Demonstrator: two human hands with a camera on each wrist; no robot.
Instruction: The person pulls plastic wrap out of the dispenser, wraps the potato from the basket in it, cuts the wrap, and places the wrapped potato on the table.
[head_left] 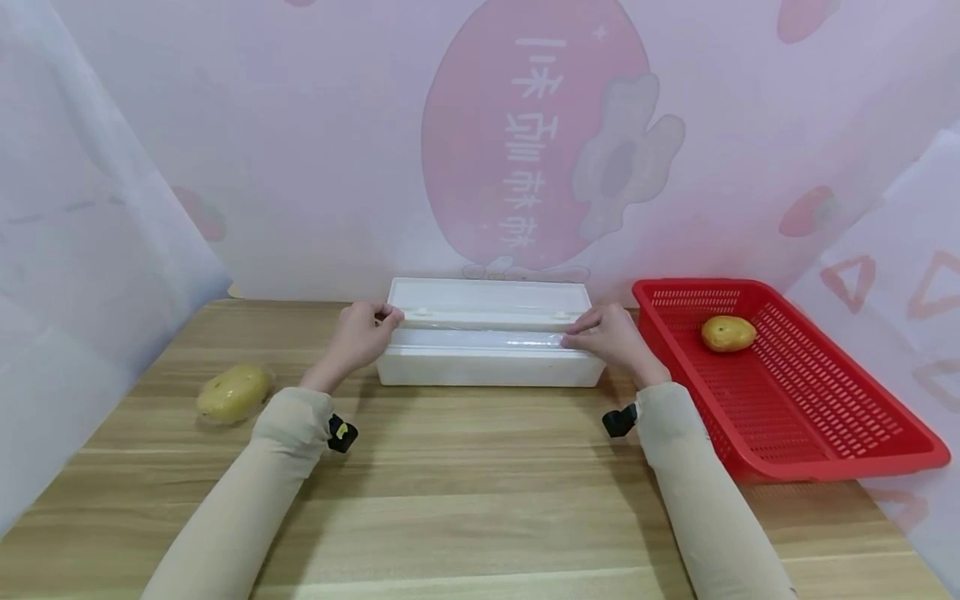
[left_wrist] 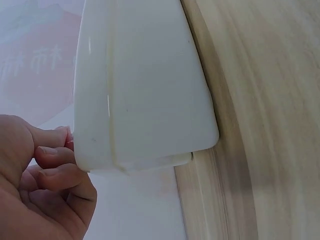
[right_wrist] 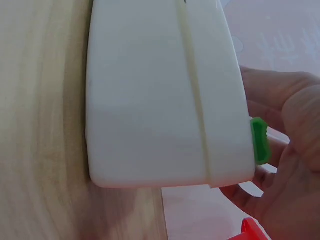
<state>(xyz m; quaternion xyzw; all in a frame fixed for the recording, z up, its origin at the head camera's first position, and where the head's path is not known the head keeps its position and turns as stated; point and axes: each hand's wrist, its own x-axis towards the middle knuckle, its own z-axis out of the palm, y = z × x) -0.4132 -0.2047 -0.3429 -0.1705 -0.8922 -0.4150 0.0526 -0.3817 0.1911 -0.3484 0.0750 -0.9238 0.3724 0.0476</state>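
Note:
A long white cling film dispenser (head_left: 487, 367) stands at the back of the table with its lid (head_left: 487, 296) tilted back. Clear cling film (head_left: 517, 340) shows as a shiny strip along its opening. At the left end, my left hand (head_left: 367, 332) pinches the film's edge with thumb and curled fingers. My right hand (head_left: 611, 336) pinches the film at the other end, fingertips over the opening. A green slider (right_wrist: 260, 141) juts from the box edge beside the right fingers in the right wrist view. The box hides some fingertips there.
A yellow potato (head_left: 235, 393) in clear wrap lies on the wooden table (head_left: 465, 500) at left. To the right, a red plastic basket (head_left: 817, 471) holds another potato (head_left: 727, 333). A pink-printed sheet (head_left: 315, 167) hangs behind the box.

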